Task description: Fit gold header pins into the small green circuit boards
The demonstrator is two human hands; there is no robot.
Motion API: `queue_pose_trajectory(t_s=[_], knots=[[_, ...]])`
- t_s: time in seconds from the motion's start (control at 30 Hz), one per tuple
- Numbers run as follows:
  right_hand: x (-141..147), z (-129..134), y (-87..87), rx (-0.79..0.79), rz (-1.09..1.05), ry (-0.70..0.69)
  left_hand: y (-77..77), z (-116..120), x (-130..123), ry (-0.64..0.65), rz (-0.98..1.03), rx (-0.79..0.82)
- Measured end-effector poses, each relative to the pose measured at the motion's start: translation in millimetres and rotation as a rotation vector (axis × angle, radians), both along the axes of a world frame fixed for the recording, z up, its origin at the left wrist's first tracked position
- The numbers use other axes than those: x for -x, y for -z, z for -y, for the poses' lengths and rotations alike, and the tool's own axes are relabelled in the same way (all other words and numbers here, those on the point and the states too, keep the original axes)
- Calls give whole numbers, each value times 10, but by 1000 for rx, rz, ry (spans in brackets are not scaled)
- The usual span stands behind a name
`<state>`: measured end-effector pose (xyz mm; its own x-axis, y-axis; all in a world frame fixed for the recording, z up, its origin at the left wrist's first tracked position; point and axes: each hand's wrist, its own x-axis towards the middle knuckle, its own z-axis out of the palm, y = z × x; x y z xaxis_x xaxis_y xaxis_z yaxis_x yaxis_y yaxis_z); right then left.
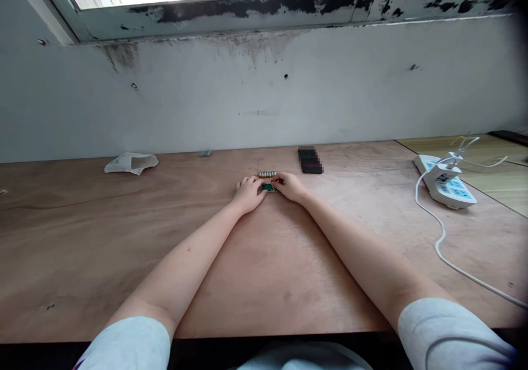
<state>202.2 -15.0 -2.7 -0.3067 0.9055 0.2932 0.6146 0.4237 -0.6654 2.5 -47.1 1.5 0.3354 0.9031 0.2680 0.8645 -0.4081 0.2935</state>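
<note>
A small flat green piece (pixel 268 187) with a pale lower edge lies at the middle of the table, between my two hands. My left hand (pixel 248 194) rests on the table and grips its left end between thumb and fingers. From the right, my right hand (pixel 290 186) reaches in with thumb and fingertips pinched at the piece's right end. What sits in that pinch is too small to make out. Just beyond the fingers is a short row of several small yellow-and-silver cylinders, like batteries (pixel 267 174), side by side.
Behind my right hand lies a dark, partly blurred flat object (pixel 310 161). A crumpled white bag (pixel 131 163) and a small grey item (pixel 205 153) lie near the wall. On the right, a white power strip (pixel 447 183) has plugs and a white cable (pixel 441 232) trailing forward.
</note>
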Motion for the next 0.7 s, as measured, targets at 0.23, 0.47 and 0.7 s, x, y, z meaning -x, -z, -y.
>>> queue_pose_trajectory(t_s=[0.23, 0.47, 0.7], knots=[[-15, -15, -1, -49, 67, -69, 8, -12, 8, 1, 17, 6], [-13, 66, -26, -107, 139, -82, 5, -4, 15, 0, 21, 11], [63, 368, -153, -268, 246, -104, -36, 2, 71, 71, 110, 25]])
